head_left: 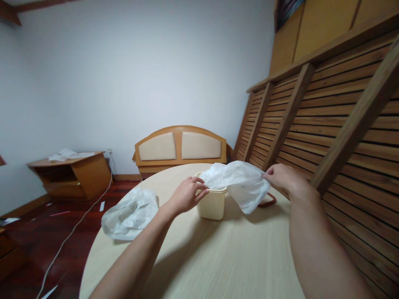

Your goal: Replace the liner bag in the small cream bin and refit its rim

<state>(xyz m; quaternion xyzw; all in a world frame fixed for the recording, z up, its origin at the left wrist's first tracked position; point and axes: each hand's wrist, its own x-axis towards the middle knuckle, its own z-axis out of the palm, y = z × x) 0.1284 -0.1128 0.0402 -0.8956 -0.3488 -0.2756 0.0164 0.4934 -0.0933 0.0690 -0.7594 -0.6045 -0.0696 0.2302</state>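
A small cream plastic bin (212,204) stands on the round pale wooden table (218,257). A white plastic bag (240,182) is stretched over its mouth. My left hand (187,194) pinches the bag's left edge at the bin's rim. My right hand (282,176) pinches the bag's right edge, held out beyond the bin. A reddish ring-shaped thing (268,201) lies on the table behind the bag, partly hidden.
A second crumpled white plastic bag (131,214) lies at the table's left edge. A slatted wooden frame (327,120) leans along the right. A padded headboard (181,146) stands against the far wall, with a low wooden cabinet (73,172) at left. A white cable (77,224) runs across the dark floor.
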